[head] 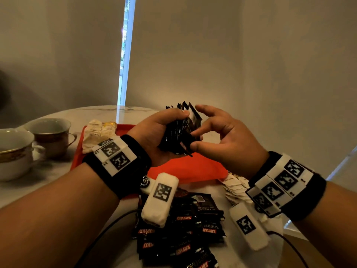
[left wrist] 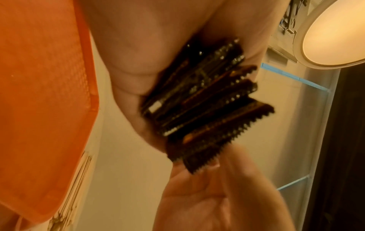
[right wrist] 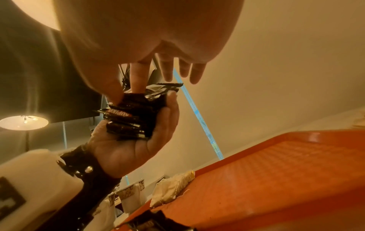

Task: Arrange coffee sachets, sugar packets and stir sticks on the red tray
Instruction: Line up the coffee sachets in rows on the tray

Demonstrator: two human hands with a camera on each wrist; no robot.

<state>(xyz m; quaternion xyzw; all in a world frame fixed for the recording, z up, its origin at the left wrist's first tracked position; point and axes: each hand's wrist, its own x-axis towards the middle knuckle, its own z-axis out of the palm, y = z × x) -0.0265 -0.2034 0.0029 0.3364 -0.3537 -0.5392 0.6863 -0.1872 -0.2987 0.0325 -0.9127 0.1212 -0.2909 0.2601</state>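
My left hand grips a stack of black coffee sachets upright above the red tray. My right hand pinches the near edge of the stack between thumb and index finger, with its other fingers spread. The left wrist view shows the sachets fanned, and the right hand at the lowest one. The right wrist view shows the stack in the left palm over the tray. Pale sugar packets lie in the tray's far left corner.
A loose pile of black coffee sachets lies on the marble table in front of the tray. White paper packets lie to the tray's near right. Two cups stand left of the tray.
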